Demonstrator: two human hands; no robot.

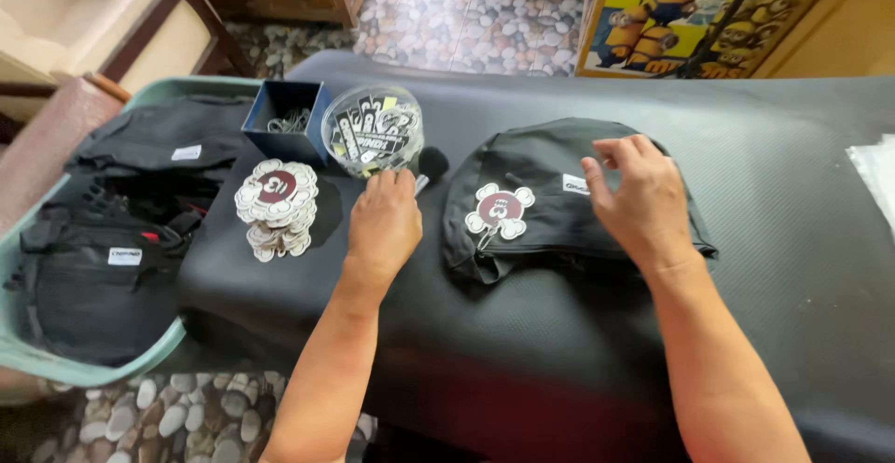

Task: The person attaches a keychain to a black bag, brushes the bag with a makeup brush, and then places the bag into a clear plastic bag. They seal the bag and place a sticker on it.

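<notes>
A black fabric bag lies on the black table, with a white and maroon skull-shaped tag on its left side and a small white label near its top. My right hand rests on the bag's right part, fingers bent over the fabric beside the label. My left hand is left of the bag, fingers curled at the rim of a round clear tub of black-and-white stickers. A small dark object shows at its fingertips; I cannot tell whether the hand grips it.
A stack of skull-shaped tags lies left of my left hand. A dark blue box of metal clips stands behind it. A green bin at the left holds several black bags. A yellow cartoon poster leans at the back.
</notes>
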